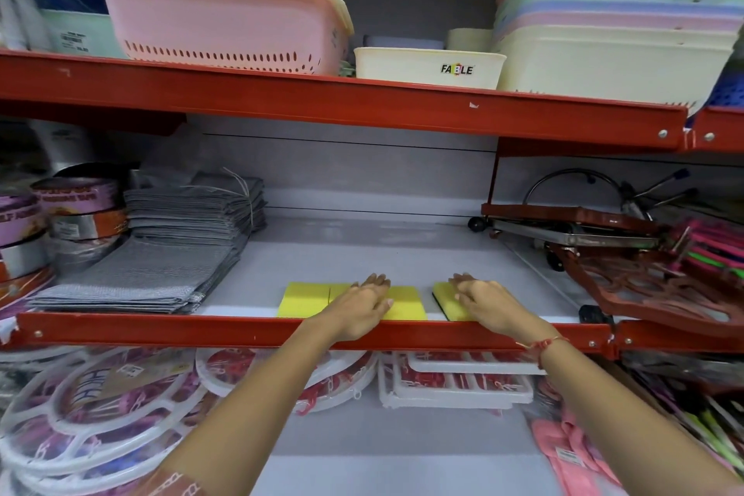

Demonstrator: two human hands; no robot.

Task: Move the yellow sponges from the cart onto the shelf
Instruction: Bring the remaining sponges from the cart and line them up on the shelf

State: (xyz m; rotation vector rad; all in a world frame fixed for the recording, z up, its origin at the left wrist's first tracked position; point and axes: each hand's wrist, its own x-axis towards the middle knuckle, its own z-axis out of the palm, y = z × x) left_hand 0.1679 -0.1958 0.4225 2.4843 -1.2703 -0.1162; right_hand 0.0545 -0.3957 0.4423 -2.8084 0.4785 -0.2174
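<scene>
Yellow sponges lie flat in a row near the front edge of the grey middle shelf (362, 254). The left sponges (304, 299) sit side by side, with another (406, 304) just right of my left hand. My left hand (364, 304) rests palm down across them, fingers together. A separate yellow sponge with a dark underside (445, 300) lies to the right. My right hand (483, 304) lies on top of it, fingers bent over its far edge. The cart is out of sight.
The red shelf lip (161, 328) runs under my wrists. Folded grey cloths (161, 266) and tape rolls (72, 205) fill the left of the shelf. A red folding trolley (628, 266) occupies the right. Plastic baskets (225, 20) stand on the shelf above.
</scene>
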